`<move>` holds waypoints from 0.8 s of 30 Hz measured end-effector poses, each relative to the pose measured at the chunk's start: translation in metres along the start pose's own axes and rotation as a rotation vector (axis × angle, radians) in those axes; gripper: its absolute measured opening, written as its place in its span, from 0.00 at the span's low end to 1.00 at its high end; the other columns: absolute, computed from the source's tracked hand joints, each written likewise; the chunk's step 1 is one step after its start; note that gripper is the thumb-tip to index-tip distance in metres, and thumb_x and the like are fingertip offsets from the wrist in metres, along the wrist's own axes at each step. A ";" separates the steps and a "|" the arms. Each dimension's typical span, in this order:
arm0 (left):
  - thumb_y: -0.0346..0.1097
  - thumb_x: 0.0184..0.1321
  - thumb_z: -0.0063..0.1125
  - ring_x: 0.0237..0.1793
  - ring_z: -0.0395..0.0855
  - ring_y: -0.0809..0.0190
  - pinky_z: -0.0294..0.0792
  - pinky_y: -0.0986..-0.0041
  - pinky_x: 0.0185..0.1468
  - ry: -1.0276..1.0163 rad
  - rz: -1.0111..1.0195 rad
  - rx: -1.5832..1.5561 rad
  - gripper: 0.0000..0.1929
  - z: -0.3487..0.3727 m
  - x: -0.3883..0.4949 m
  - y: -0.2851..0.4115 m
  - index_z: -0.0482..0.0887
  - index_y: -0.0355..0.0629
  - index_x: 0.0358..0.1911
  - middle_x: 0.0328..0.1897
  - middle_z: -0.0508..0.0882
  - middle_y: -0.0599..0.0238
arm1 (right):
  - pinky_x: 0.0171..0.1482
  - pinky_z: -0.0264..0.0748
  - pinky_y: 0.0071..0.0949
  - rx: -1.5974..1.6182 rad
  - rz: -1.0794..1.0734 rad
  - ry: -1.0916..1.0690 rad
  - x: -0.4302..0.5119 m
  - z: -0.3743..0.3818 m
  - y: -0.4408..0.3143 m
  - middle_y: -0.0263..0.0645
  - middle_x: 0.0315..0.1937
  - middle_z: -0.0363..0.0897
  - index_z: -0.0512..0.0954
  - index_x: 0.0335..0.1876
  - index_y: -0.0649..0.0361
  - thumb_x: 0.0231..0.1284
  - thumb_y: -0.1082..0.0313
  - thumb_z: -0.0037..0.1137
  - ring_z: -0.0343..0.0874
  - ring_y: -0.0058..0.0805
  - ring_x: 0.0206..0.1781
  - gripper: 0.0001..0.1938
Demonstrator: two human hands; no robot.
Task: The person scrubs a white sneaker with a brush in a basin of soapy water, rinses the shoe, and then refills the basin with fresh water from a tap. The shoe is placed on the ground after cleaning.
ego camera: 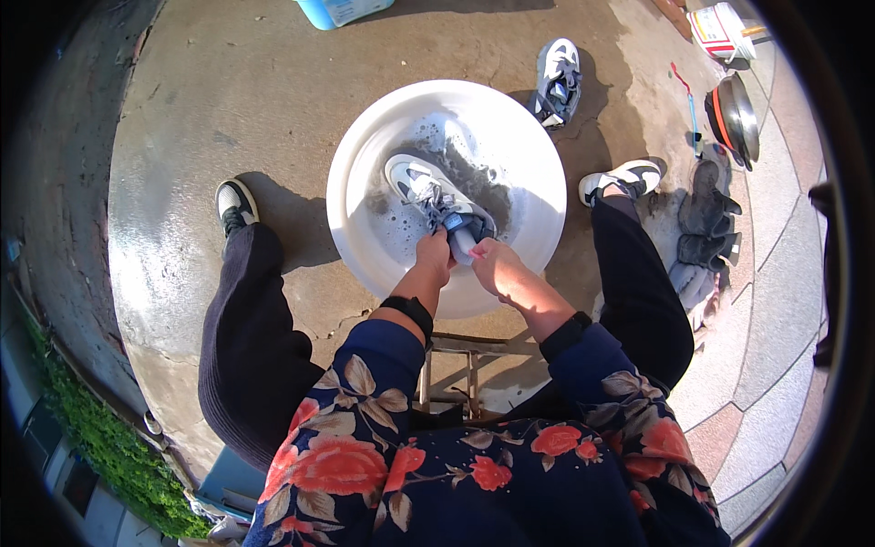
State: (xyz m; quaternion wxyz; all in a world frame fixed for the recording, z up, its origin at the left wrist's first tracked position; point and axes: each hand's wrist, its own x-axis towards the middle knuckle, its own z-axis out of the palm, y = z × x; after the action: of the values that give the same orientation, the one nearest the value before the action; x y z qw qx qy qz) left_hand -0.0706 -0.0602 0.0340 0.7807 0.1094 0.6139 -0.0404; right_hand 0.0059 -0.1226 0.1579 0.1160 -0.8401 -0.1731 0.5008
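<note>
A grey and white lace-up sneaker (418, 183) lies in a round white plastic basin (352, 171), toe pointing up and to the left. Dark, sudsy water (482, 174) surrounds it. My left hand (435, 256) grips the left side of the shoe opening, its fingertips partly hidden. At the heel end, my right hand (497, 265) pinches with thumb and fingers. A pale strip (463, 242) shows in the opening between both hands; I cannot tell whether it is an insole or lining. Beyond the basin's far right rim stands a second sneaker (558, 82).
My feet, in sneakers (236, 203), flank the basin on concrete. To the right lie a long-handled brush (694, 123), a metal pan (738, 119), dark shoes (704, 249) and a white bucket (718, 33). A blue tub (345, 10) is at the top edge. Below the basin stands a frame (472, 379).
</note>
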 end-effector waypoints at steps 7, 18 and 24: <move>0.46 0.58 0.41 0.32 0.74 0.62 0.69 0.67 0.31 -0.080 0.001 -0.146 0.14 -0.010 0.018 0.004 0.69 0.44 0.39 0.35 0.73 0.65 | 0.39 0.68 0.30 0.026 -0.330 0.004 -0.018 0.001 0.004 0.48 0.32 0.73 0.69 0.41 0.64 0.48 0.69 0.42 0.73 0.41 0.36 0.14; 0.44 0.62 0.33 0.43 0.73 0.56 0.67 0.61 0.45 -0.131 0.033 -0.140 0.17 0.000 -0.009 0.020 0.68 0.39 0.44 0.44 0.73 0.58 | 0.44 0.68 0.32 0.064 -0.154 0.016 -0.025 -0.006 -0.017 0.49 0.37 0.74 0.69 0.43 0.60 0.49 0.68 0.43 0.72 0.45 0.42 0.14; 0.44 0.63 0.32 0.43 0.73 0.52 0.67 0.58 0.46 -0.079 -0.036 -0.058 0.17 0.002 -0.009 0.020 0.67 0.37 0.43 0.42 0.73 0.53 | 0.43 0.68 0.35 -0.116 -0.062 0.077 -0.020 -0.005 -0.011 0.50 0.37 0.74 0.68 0.44 0.58 0.52 0.66 0.40 0.72 0.46 0.43 0.14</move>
State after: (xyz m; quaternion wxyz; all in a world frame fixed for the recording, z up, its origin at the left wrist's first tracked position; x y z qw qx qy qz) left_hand -0.0667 -0.0422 0.0453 0.8065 0.0740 0.5852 -0.0410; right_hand -0.0006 -0.1204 0.1802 0.0891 -0.8582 -0.2234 0.4534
